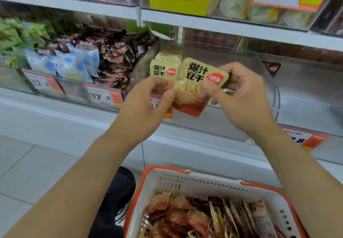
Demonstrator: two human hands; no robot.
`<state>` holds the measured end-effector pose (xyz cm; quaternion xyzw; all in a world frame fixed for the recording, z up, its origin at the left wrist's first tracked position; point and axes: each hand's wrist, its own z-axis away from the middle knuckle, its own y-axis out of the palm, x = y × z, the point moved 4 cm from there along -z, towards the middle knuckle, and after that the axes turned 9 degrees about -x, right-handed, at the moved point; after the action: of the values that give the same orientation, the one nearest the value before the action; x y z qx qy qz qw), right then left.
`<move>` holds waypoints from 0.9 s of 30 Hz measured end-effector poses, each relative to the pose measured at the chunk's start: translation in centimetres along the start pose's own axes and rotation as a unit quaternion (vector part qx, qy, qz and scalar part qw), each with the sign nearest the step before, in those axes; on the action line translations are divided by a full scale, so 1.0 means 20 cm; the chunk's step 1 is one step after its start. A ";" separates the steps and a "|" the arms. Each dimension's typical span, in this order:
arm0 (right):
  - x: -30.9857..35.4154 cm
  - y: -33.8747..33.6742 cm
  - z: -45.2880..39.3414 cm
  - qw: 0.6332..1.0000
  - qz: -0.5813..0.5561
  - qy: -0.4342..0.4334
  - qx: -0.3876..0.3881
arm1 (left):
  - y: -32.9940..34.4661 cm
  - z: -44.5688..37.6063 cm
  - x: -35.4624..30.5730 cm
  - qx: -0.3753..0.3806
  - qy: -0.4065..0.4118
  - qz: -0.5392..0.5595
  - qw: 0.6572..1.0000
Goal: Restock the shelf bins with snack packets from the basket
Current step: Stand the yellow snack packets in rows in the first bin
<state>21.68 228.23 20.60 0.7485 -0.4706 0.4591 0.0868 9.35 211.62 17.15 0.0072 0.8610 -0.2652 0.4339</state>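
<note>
Head view: both hands raised before clear plastic shelf bin (pixel 274 96). Left hand (pixel 148 98) and right hand (pixel 241 93) pinch cream-and-orange snack packet (pixel 196 85) by opposite edges, packet tilted toward 1 o'clock. Row of matching packets (pixel 165 65) stands in bin at 11 o'clock of it. White-and-orange plastic basket (pixel 185 180) of packets at 6 o'clock.

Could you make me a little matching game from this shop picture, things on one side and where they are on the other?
Things:
1. cream packet
2. basket
3. blue-and-white packets
4. row of cream packets

Places:
A. on the floor, below the arms
B. in a bin at the left
C. held by left hand and right hand
D. standing in the clear bin

Pairs: 1-C, 2-A, 3-B, 4-D
</note>
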 end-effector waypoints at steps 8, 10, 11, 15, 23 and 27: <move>-0.15 0.23 -0.28 0.998 0.036 0.014 -0.055 | -0.02 -0.08 0.16 -0.054 0.052 -0.190 0.979; -0.24 0.33 -0.30 0.998 0.050 0.041 -0.015 | -0.03 -0.10 0.20 -0.036 0.066 -0.197 0.978; -0.27 0.37 -0.31 0.997 0.066 0.050 0.008 | -0.04 -0.11 0.22 -0.035 0.074 -0.193 0.978; -0.31 0.52 -0.39 0.983 0.165 0.047 0.059 | -0.08 -0.14 0.25 -0.045 0.105 -0.159 0.981; -0.34 0.58 -0.43 0.956 0.291 -0.003 0.035 | -0.06 -0.14 0.28 -0.064 0.118 -0.157 0.978; -0.36 0.61 -0.44 0.967 0.250 0.052 0.023 | -0.04 -0.14 0.27 -0.086 0.122 -0.144 0.978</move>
<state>5.92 231.01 16.36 0.5840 -0.6270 0.5150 -0.0239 3.72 210.93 14.74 -0.1223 0.9189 -0.2474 0.2818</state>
